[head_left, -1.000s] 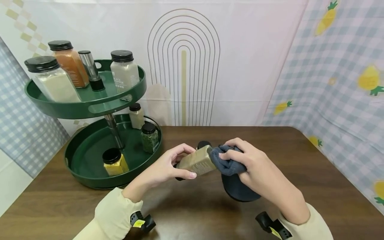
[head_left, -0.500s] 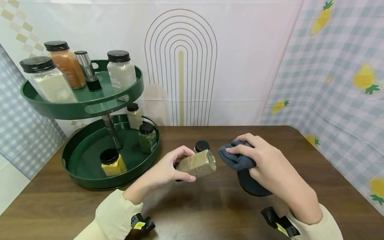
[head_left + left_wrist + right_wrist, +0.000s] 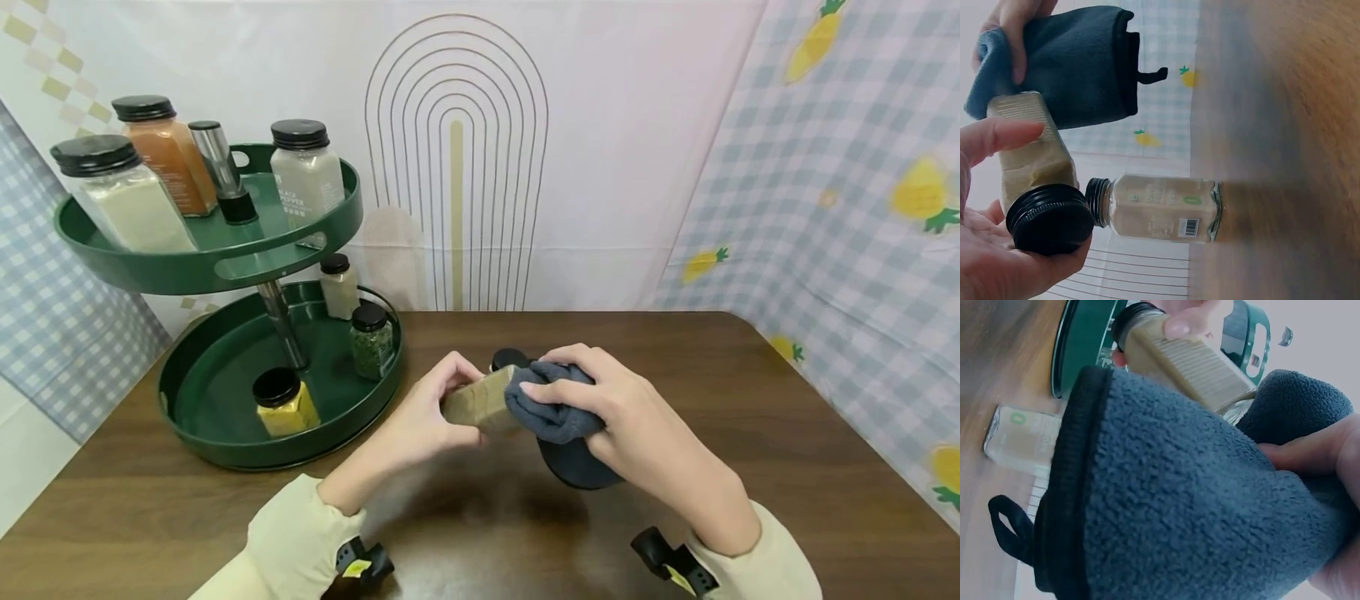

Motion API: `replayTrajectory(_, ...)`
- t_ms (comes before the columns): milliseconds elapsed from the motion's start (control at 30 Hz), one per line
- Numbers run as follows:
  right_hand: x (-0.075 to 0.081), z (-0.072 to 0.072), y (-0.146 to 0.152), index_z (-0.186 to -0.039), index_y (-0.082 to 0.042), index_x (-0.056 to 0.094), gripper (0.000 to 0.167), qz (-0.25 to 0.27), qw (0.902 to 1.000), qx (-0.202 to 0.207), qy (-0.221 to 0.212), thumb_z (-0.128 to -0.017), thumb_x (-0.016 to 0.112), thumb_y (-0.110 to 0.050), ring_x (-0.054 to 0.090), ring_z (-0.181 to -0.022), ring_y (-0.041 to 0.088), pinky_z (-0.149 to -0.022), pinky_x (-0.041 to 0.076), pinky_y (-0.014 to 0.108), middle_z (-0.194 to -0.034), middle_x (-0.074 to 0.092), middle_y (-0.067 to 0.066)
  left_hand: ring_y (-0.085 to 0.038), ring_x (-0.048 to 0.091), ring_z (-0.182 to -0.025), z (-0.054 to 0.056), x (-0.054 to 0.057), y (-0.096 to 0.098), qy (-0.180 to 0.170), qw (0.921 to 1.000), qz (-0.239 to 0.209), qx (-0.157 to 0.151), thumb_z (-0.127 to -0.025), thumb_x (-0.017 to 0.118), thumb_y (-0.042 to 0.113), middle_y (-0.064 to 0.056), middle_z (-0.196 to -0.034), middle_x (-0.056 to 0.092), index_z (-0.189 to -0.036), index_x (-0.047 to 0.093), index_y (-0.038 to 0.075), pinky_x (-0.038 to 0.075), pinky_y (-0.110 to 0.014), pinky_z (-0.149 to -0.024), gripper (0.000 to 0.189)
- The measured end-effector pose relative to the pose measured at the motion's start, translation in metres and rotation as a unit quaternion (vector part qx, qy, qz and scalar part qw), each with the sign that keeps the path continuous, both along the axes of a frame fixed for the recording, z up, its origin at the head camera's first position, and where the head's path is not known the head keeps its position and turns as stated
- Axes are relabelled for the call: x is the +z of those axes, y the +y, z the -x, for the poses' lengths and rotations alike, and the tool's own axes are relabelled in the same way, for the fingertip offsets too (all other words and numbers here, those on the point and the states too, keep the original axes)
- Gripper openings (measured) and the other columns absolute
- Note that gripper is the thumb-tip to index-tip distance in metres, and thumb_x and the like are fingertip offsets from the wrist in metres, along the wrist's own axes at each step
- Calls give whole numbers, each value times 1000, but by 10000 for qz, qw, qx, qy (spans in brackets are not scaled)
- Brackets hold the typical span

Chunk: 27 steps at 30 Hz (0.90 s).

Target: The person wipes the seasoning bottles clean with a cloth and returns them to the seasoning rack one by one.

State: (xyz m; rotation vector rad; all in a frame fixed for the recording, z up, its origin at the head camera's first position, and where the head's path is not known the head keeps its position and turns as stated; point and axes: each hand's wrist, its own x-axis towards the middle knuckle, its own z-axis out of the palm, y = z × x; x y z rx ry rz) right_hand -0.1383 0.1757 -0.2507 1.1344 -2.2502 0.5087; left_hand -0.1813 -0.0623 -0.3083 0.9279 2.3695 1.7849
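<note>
My left hand (image 3: 423,417) grips a glass spice jar (image 3: 480,402) of beige powder, tilted on its side above the table. Its black lid (image 3: 1050,219) points back toward the palm in the left wrist view. In my right hand (image 3: 615,408) is a folded dark blue-grey cloth (image 3: 553,404), pinched between thumb and fingers. The cloth lies against the bottom end of the held jar, and a loose fold hangs below the hand. A second spice jar (image 3: 1160,208) stands upright on the table just behind; in the head view little more than its black lid (image 3: 510,358) shows.
A two-tier green tray stand (image 3: 217,454) stands at the left. Its upper tier (image 3: 150,273) bears several large jars and a steel cylinder (image 3: 223,171). On the lower tier are a yellow spice jar (image 3: 287,404), a green herb jar (image 3: 372,342) and a pale jar (image 3: 340,287).
The right hand drew the cloth away from the jar to the right, then brought it back against the jar's end. The left hand has tilted the jar slightly; its grip stays.
</note>
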Motion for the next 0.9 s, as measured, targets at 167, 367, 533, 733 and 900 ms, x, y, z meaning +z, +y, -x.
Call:
replayTrajectory(167,0,2,3,-94,-16,71,59,-167,9995,-270,95,-56,53,25,59,-98,20,-73,52,35,-111,58,5,-21,54,-90,2,2,-2,-85,9993,-356,20,-65,75,-3,-10,-106,62,-108,48,8,43,-33,-79,52)
replayTrajectory(367,1,2,4,-90,-19,71,44,-734,9928,-938,-130,-65,63,16,56,-96,18,-65,51,33,-107,58,1,-20,53,-94,3,3,-3,-147,9991,-395,-16,-66,75,-2,-12,-109,62,-109,47,5,41,-35,-83,52)
replayTrajectory(533,-1,2,5,-93,-23,71,39,-1331,9738,-1734,-627,-68,70,7,55,-93,21,-53,47,34,-106,57,0,-21,52,-98,3,3,-4,-269,9984,-499,-78,-67,74,-2,-12,-112,61,-110,45,6,39,-37,-87,53)
replayTrajectory(733,5,-2,5,-111,-20,66,61,-331,9853,-1673,-90,-63,58,17,56,-100,24,-65,50,40,-112,56,7,-20,52,-95,2,2,-1,10,9994,-342,-28,-65,75,-3,-12,-107,60,-110,45,5,40,-33,-84,55)
replayTrajectory(900,4,-5,-6,-116,-21,65,66,262,9977,-581,244,-65,55,20,56,-104,22,-79,51,39,-116,56,9,-18,53,-96,1,0,0,281,9996,-57,-3,-67,73,-1,-6,-111,58,-117,49,11,42,-29,-83,57)
